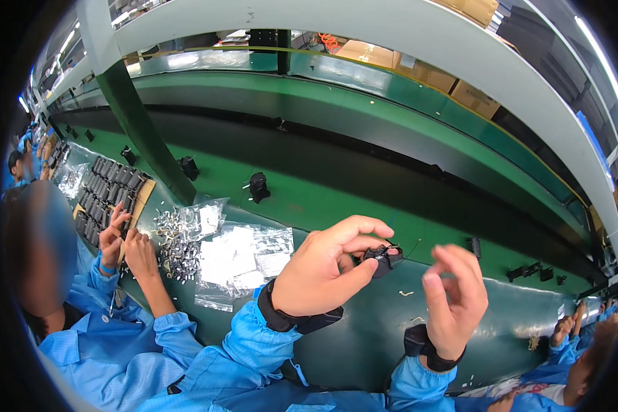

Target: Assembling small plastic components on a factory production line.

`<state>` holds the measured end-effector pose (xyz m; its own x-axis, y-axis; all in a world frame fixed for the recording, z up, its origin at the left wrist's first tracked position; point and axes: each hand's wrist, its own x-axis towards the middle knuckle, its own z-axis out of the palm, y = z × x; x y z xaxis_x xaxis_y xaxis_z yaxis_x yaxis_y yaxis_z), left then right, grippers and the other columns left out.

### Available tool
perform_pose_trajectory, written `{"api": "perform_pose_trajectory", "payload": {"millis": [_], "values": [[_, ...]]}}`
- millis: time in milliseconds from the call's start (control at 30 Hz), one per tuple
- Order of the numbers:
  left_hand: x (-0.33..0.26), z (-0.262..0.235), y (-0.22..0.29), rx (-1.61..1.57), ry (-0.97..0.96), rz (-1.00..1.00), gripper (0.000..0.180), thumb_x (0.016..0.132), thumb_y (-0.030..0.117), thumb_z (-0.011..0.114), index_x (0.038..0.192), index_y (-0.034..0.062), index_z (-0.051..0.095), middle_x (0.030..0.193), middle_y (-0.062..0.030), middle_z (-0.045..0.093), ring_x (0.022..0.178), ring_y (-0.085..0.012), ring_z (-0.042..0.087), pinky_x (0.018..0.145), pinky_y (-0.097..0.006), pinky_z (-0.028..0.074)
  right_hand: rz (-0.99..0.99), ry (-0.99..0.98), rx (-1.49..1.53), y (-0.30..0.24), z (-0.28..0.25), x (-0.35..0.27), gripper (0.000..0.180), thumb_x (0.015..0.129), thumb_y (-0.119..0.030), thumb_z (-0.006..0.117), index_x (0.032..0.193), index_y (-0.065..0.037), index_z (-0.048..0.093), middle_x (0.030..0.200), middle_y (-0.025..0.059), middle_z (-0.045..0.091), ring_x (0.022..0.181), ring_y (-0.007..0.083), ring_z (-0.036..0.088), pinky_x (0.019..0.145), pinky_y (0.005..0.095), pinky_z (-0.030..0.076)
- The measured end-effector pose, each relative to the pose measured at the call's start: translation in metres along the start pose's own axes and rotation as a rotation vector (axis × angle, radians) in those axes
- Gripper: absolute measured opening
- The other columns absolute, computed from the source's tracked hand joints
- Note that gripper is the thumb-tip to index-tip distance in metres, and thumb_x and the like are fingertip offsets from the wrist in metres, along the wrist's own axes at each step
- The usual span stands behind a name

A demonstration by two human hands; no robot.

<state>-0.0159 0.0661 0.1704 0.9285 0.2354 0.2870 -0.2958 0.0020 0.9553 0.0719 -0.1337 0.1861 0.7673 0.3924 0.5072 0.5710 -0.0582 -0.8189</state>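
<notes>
My left hand [326, 271] is closed round a small black part [383, 262], held above the green bench between thumb and fingers. Thin dark wires stick out of the part toward the right; its exact kind does not show. Just right of it my right hand [458, 295] is raised with bent fingers, thumb and fingertips apart, and nothing visible between them. Both wrists wear black bands. Clear plastic bags [244, 257] with white contents lie left of my left hand, beside a heap of small metallic and white pieces [178, 254].
A co-worker's hands [136, 250] are at my left, near rows of black cylindrical parts [110, 192] on cardboard. Black parts [257, 187] stand along the green strip [302, 206] beyond my hands. A green post [144, 130] rises at the left. Another person's hand [563, 329] shows far right.
</notes>
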Motion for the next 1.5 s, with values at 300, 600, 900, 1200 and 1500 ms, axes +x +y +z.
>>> {"api": "perform_pose_trajectory", "payload": {"millis": [300, 600, 900, 1200, 1500], "values": [[0.005, 0.002, 0.007, 0.204, -0.090, -0.119, 0.036, 0.094, -0.003, 0.062, 0.129, 0.0012, 0.058, 0.116, -0.0123, 0.075, 0.100, -0.0138, 0.072, 0.065, -0.023, 0.052, -0.042, -0.154, 0.171, 0.028, 0.020, 0.016, 0.026, 0.084, 0.002, 0.079, 0.109, 0.000, 0.074, 0.104, 0.0118, 0.070, 0.078, 0.0118, 0.063, 0.054, 0.0222, 0.046], [0.007, 0.005, -0.008, 0.183, -0.039, -0.076, 0.035, 0.095, -0.010, 0.050, 0.128, -0.0008, 0.054, 0.115, -0.0159, 0.074, 0.112, -0.0229, 0.071, 0.095, -0.033, 0.054, -0.021, -0.167, 0.127, 0.026, 0.019, 0.018, 0.021, 0.080, 0.008, 0.080, 0.099, 0.002, 0.074, 0.097, 0.0129, 0.073, 0.075, 0.0138, 0.068, 0.056, 0.0233, 0.051], [0.006, 0.009, -0.010, 0.253, 0.100, -0.071, 0.031, 0.095, -0.010, 0.050, 0.124, -0.0020, 0.054, 0.111, -0.0163, 0.074, 0.103, -0.0179, 0.072, 0.092, -0.031, 0.055, -0.130, -0.181, 0.018, 0.020, 0.026, 0.014, 0.023, 0.077, 0.010, 0.082, 0.098, 0.002, 0.074, 0.096, 0.0141, 0.073, 0.074, 0.0157, 0.069, 0.058, 0.0260, 0.055], [0.004, 0.011, -0.013, 0.157, 0.165, -0.093, 0.022, 0.098, -0.005, 0.058, 0.120, -0.0037, 0.059, 0.105, -0.0117, 0.074, 0.095, -0.0124, 0.070, 0.080, -0.026, 0.058, -0.182, -0.143, -0.046, 0.023, 0.033, 0.013, 0.022, 0.076, 0.008, 0.083, 0.094, 0.002, 0.073, 0.093, 0.0148, 0.073, 0.075, 0.0198, 0.071, 0.061, 0.0280, 0.057], [0.004, 0.010, -0.014, 0.134, 0.185, -0.096, 0.022, 0.098, -0.004, 0.060, 0.120, -0.0041, 0.060, 0.103, -0.0110, 0.074, 0.092, -0.0112, 0.070, 0.077, -0.026, 0.059, -0.176, -0.087, -0.062, 0.023, 0.036, 0.010, 0.022, 0.074, 0.010, 0.082, 0.092, 0.001, 0.073, 0.091, 0.0143, 0.073, 0.079, 0.0235, 0.073, 0.069, 0.0312, 0.059]]}}
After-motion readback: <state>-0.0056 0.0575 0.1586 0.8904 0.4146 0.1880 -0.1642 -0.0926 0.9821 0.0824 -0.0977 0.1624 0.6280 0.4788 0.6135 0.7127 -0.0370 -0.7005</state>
